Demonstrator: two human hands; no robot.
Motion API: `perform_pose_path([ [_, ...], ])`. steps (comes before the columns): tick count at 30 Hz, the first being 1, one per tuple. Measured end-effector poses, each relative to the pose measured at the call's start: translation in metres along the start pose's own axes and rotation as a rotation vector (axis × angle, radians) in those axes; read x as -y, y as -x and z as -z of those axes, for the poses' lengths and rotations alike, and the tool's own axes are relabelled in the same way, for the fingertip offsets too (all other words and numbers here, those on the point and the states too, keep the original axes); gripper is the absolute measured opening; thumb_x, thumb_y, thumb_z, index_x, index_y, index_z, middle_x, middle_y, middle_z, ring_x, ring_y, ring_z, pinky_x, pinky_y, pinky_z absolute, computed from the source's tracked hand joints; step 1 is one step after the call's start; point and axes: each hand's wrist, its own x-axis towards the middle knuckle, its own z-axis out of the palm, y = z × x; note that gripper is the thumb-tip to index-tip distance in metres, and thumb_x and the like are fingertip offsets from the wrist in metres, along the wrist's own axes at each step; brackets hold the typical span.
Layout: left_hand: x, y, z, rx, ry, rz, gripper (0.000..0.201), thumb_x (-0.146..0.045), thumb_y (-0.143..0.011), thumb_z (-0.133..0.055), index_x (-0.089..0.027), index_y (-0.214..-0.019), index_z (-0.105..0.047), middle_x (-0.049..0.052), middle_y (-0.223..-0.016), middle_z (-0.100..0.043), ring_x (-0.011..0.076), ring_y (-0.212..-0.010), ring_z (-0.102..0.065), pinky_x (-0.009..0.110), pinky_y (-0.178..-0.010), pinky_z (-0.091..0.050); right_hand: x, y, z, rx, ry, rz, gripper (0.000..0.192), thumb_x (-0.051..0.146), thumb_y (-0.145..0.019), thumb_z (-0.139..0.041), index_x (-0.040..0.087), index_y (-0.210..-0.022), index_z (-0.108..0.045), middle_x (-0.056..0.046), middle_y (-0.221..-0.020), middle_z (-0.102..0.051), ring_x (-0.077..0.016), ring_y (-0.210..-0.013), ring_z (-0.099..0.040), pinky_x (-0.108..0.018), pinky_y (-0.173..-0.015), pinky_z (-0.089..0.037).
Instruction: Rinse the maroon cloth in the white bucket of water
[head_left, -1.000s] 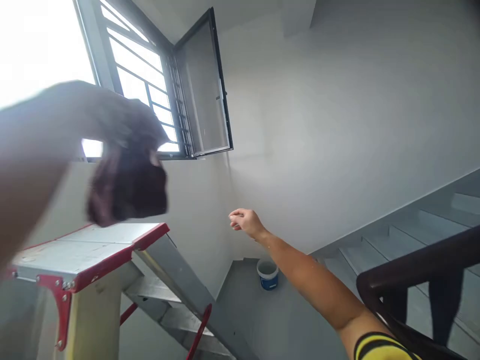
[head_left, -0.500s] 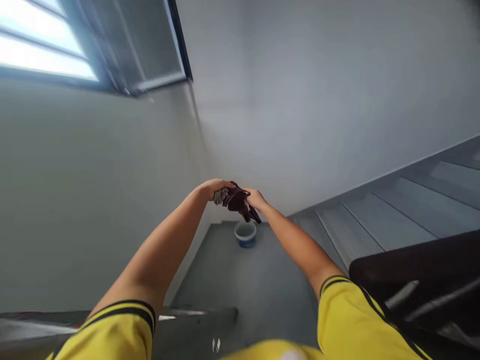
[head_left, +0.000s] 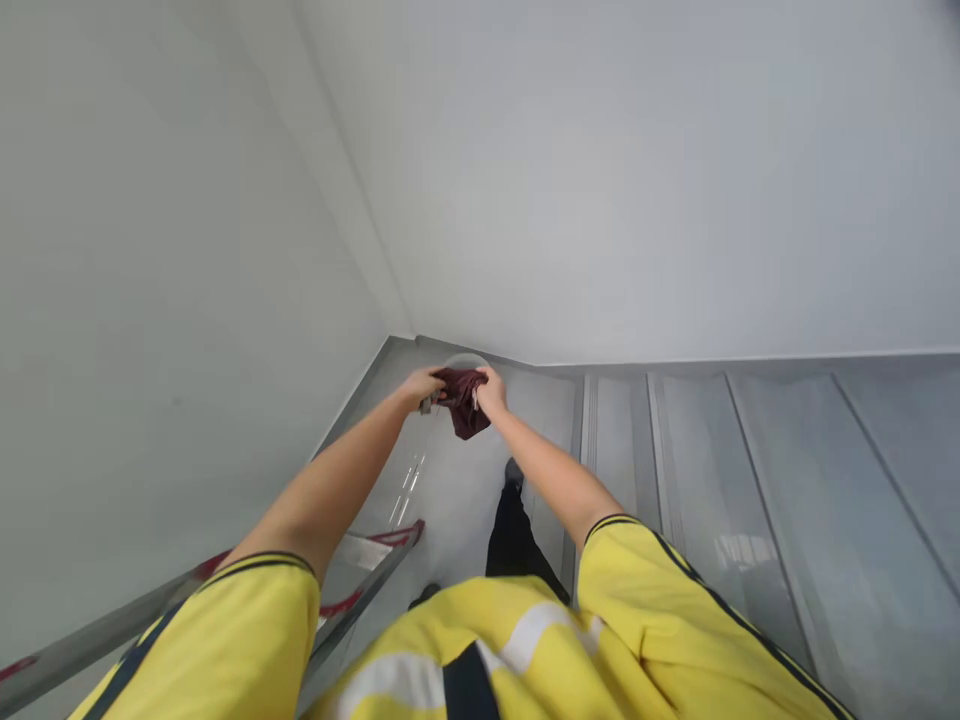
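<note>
Both my arms stretch forward and meet over the stairwell landing. My left hand (head_left: 421, 386) and my right hand (head_left: 491, 393) each grip a dark maroon cloth (head_left: 462, 398), which hangs bunched between them. Behind the cloth, the pale rim of a bucket (head_left: 466, 361) shows on the floor in the corner, mostly hidden by the cloth and my hands. I wear a yellow shirt with dark trim.
A metal ladder with red braces (head_left: 375, 560) stands at lower left beneath me. Grey stairs (head_left: 750, 470) run off to the right. White walls (head_left: 600, 180) meet in a corner ahead. My dark trouser leg and shoe (head_left: 512, 520) show below my arms.
My view has tilted down from the window to the floor. My left hand brought the cloth from near my face to my right hand, and both now hold it.
</note>
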Motion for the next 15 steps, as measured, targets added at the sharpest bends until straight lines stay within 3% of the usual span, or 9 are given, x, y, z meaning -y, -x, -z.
perform_pose_path([
  [3,0.011,-0.091,-0.011,-0.093,0.104,0.057,0.036,-0.002,-0.078,-0.065,-0.013,-0.112,-0.062,0.001,-0.069,-0.062,0.0101,-0.047,-0.054,0.015,-0.038,-0.033,-0.039,-0.086,-0.031,0.090,0.059,-0.104,0.042,0.006,-0.079,-0.045,0.020,-0.117,-0.057,-0.004,-0.116,-0.064,-0.0137,-0.109,-0.058,-0.021,-0.097,-0.040],
  [6,0.023,-0.155,-0.017,-0.230,0.240,0.145,0.030,-0.011,-0.085,-0.065,-0.014,-0.114,-0.059,0.000,-0.074,-0.061,0.0098,-0.051,-0.054,0.016,-0.041,-0.036,-0.070,-0.158,-0.053,0.213,0.089,-0.213,0.043,0.009,-0.082,-0.049,0.018,-0.124,-0.052,-0.008,-0.119,-0.062,-0.0180,-0.110,-0.057,-0.026,-0.098,-0.040],
  [10,0.031,-0.192,-0.011,-0.397,0.462,0.271,0.021,-0.022,-0.094,-0.056,-0.013,-0.113,-0.054,0.001,-0.082,-0.057,0.0109,-0.059,-0.055,0.021,-0.051,-0.047,-0.092,-0.215,-0.071,0.368,0.152,-0.392,0.045,0.012,-0.080,-0.056,0.011,-0.125,-0.049,-0.016,-0.116,-0.062,-0.0252,-0.111,-0.057,-0.034,-0.095,-0.042],
  [13,0.034,-0.204,0.002,-0.444,0.559,0.324,0.019,-0.023,-0.095,-0.055,-0.012,-0.111,-0.053,0.002,-0.084,-0.056,0.0117,-0.063,-0.054,0.025,-0.058,-0.050,-0.093,-0.226,-0.083,0.520,0.116,-0.456,0.026,0.020,-0.084,-0.056,0.012,-0.109,-0.058,-0.013,-0.106,-0.065,-0.0224,-0.103,-0.061,-0.030,-0.086,-0.047],
  [15,0.038,-0.215,0.007,-0.452,0.573,0.336,0.022,-0.024,-0.095,-0.055,-0.013,-0.114,-0.053,0.004,-0.092,-0.057,0.0132,-0.069,-0.056,0.026,-0.062,-0.051,-0.092,-0.224,-0.092,0.634,0.037,-0.474,0.027,0.033,-0.091,-0.050,0.017,-0.110,-0.059,-0.008,-0.105,-0.066,-0.0175,-0.092,-0.065,-0.026,-0.075,-0.051],
])
